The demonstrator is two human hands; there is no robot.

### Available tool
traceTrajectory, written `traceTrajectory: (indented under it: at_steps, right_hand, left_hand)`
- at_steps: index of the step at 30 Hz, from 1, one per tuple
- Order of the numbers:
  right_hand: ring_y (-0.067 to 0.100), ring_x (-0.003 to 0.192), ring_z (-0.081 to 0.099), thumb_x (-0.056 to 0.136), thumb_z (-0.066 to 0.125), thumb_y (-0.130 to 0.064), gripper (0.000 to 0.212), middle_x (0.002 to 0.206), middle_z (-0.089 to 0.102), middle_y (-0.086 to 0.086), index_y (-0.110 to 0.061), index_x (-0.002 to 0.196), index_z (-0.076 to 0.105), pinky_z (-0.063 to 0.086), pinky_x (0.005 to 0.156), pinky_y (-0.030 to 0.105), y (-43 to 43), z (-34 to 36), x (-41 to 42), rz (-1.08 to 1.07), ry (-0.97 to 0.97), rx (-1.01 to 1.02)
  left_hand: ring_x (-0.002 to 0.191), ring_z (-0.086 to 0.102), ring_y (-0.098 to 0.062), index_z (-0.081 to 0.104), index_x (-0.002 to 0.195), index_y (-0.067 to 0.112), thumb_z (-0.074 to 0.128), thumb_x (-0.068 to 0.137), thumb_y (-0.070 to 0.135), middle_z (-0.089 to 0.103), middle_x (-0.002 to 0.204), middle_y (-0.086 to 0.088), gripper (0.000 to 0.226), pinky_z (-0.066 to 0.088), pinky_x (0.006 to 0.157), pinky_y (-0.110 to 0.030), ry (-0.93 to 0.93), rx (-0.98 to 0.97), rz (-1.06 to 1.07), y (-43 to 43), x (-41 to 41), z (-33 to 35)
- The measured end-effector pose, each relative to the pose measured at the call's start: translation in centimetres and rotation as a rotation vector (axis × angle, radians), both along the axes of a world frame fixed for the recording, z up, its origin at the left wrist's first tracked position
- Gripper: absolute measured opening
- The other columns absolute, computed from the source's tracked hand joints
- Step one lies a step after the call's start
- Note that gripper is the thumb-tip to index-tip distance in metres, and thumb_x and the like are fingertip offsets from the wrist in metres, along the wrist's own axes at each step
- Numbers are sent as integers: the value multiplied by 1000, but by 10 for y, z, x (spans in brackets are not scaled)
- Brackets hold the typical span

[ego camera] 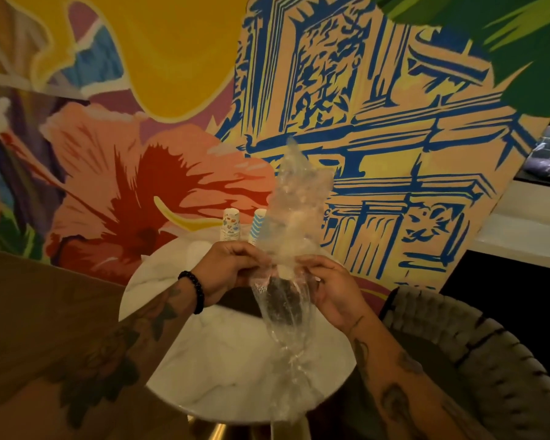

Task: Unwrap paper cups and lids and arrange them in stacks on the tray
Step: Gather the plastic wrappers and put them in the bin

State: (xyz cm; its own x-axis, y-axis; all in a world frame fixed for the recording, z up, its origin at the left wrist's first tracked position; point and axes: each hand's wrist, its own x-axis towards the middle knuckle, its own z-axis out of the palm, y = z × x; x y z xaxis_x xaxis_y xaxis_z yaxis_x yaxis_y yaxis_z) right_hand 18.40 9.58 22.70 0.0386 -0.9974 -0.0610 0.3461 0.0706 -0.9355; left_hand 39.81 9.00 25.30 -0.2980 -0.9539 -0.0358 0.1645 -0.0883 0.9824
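Note:
A long clear plastic wrapper [294,217] hangs in the air above a round white marble table [223,369]. My left hand [227,268] and my right hand [331,287] both pinch it near its middle, one on each side. The wrapper looks empty and crumpled; its upper end sticks up and its lower end trails down toward me. Behind it, at the table's far edge, stand two upside-down stacks of paper cups: a patterned stack [230,225] and a blue-and-white striped stack [257,227], partly hidden by the wrapper. A dark tray [235,298] shows under my hands.
A painted mural wall [394,138] rises right behind the table. A grey woven chair [477,360] stands at the right. A brown surface [45,312] lies to the left. A white counter [527,223] runs at the far right.

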Motion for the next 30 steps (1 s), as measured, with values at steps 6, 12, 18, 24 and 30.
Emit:
traceTrajectory:
  at_steps: [6,12,18,24,30]
  right_hand:
    - [22,79,70,96,60,-21,20,93,72,11,-6,107,68,58,72,39,12,-3,-10,36,8,0]
    - [34,109,67,97,56,-51,40,118,72,11,-20,120,68,54,91,51,22,-4,-33,128,-60,230]
    - [28,102,71,78,81,-16,64,120,72,10,-21,136,55,54,89,52,42,-24,-49,327,147,157]
    - [26,103,71,83,76,-4,48,116,74,9,-18,127,63,55,93,47,54,-30,-65,392,282,163]
    - [27,97,72,84,74,2,38,114,74,15,-10,119,67,59,81,41,50,-33,-77,259,228,140]
  left_hand:
    - [68,69,-24,63,79,-3,42,93,-16,73,79,-13,29,56,49,-26,-108,-16,135,6,-9,9]
    - [68,67,-16,68,75,1,47,94,-12,75,77,-1,31,53,47,-25,-177,-65,223,11,-30,9]
    - [95,65,-37,70,78,1,51,94,-11,71,109,-24,27,54,89,-51,-60,-35,294,21,-51,8]
    - [109,62,-51,71,82,-1,50,93,-13,71,111,-24,25,48,97,-65,-30,8,332,26,-66,5]
    - [91,67,-36,62,117,14,49,97,13,70,105,-19,24,55,88,-56,160,107,233,31,-72,9]
